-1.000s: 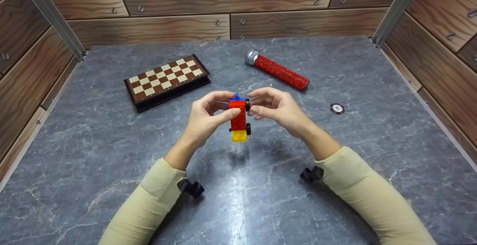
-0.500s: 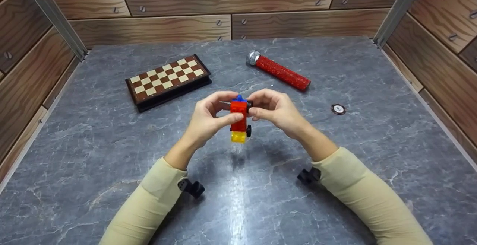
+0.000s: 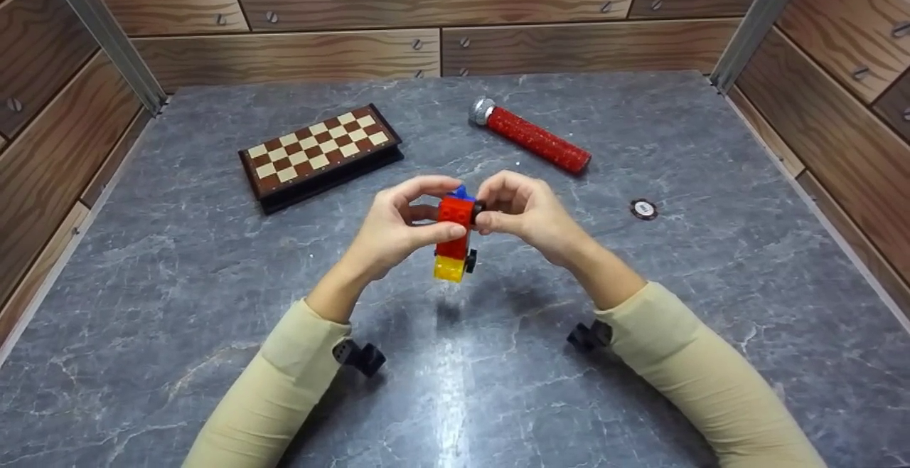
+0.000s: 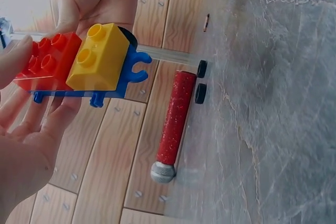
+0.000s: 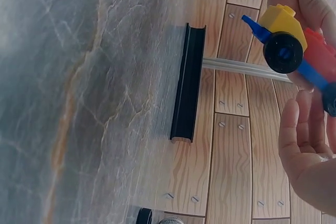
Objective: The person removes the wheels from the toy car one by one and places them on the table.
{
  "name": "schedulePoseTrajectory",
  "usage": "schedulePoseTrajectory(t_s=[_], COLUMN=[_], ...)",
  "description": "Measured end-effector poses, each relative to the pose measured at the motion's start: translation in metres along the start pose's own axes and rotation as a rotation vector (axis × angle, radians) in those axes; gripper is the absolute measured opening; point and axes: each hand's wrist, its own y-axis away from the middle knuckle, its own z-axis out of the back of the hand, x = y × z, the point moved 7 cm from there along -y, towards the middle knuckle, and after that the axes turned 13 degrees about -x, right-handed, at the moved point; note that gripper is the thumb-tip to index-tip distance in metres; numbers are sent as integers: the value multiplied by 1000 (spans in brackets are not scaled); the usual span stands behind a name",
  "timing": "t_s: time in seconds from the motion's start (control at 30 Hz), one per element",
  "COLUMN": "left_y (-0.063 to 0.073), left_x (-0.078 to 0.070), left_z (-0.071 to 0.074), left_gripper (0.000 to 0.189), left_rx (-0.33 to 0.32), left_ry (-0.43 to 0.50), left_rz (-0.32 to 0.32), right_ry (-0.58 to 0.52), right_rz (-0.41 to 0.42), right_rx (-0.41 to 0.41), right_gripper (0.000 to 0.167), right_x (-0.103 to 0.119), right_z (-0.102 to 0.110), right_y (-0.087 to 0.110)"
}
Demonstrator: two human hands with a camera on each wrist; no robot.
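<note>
My left hand [image 3: 387, 226] grips a toy car of building blocks [image 3: 452, 233] in the air, thumb on its red brick [image 4: 50, 59]. A yellow brick [image 4: 100, 64] sits on the end nearer me, over a blue chassis [image 4: 118, 80] with a forked coupling. On the side toward my left hand, two blue axle pegs [image 4: 96, 99] show bare. Black wheels are on the other side, one [image 5: 283, 52] beside the yellow brick. My right hand [image 3: 537, 215] pinches the far wheel [image 3: 478, 208] between thumb and fingers.
Two loose black wheels [image 4: 200, 93] stand on the table near a red glittery microphone [image 3: 537, 139]; in the head view they are hidden. A folded chessboard box [image 3: 320, 151] lies back left. A poker chip [image 3: 644, 209] lies to the right. Wood-patterned walls surround the table.
My right fingers have come in from beside the far wheel to pinch it. The car has tilted slightly, its yellow end swinging a little left and toward me.
</note>
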Motion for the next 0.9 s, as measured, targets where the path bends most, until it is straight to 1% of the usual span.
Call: schedulePoseTrajectory(t_s=[0.17, 0.3, 0.47, 0.53, 0.77, 0.9], left_y=[2, 2, 2, 2, 2, 2], left_x=[3, 3, 1, 1, 3, 3], left_z=[-1, -3, -4, -5, -5, -4], left_gripper=[54, 56, 56, 56, 55, 55], left_rx=[38, 48, 38, 40, 50, 47], left_ry=[-20, -25, 1, 15, 89, 102], left_rz=[25, 22, 1, 2, 50, 59], right_ry=[-6, -16, -43, -49, -52, -54], right_rz=[-16, -11, 13, 23, 40, 35], right_rx=[-14, -17, 15, 30, 47, 39], right_gripper=[18, 18, 19, 20, 19, 17], right_x=[-1, -1, 1, 2, 4, 3], right_z=[-1, -2, -2, -2, -1, -1], right_y=[1, 2, 3, 4, 6, 6])
